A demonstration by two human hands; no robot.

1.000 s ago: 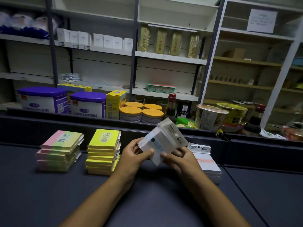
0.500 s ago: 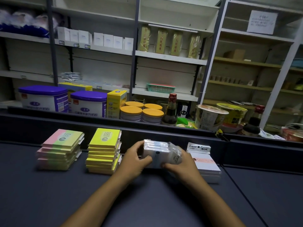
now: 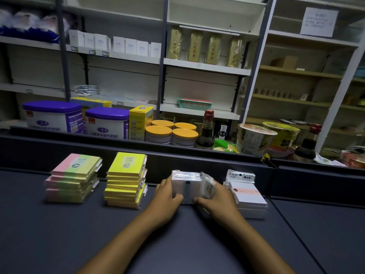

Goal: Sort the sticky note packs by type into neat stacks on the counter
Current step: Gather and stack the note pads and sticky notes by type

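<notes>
Shop shelves rise behind the dark surface (image 3: 59,234), with tubs, jars and bottles lined along the ledge. On the surface sit four stacks in a row: pink-green packs (image 3: 73,178), yellow packs (image 3: 126,180), clear-wrapped white packs (image 3: 187,186) under my hands, and white packs (image 3: 246,196) at the right. My left hand (image 3: 165,196) and right hand (image 3: 215,198) press in from either side, fingers curled on the clear-wrapped stack, squaring it up. That seems the step in hand: settling this type into place. Next I judge it needs edges aligned, then letting go gently so the slippery wrappers don't slide. A green basket (image 3: 194,104) sits on a shelf; its contents are unclear.
</notes>
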